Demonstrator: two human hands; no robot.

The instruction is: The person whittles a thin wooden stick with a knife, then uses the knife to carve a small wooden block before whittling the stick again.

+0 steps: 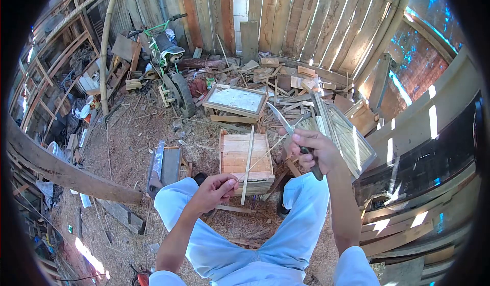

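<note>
My right hand is closed around the dark handle of a knife, its curved blade pointing up and to the left. In my left hand, thumb and fingers pinch one end of a thin wooden stick. The stick slants up to the right, its far end close to my right hand. Between my knees stands a wooden box of pale slats. A flat wooden strip lies across its top, and the thin stick passes over this strip.
A handsaw rests by a small bench on the left. Farther out stand a framed tray, a green bike and a pile of wood scraps. A slatted panel leans at right. Shavings cover the ground.
</note>
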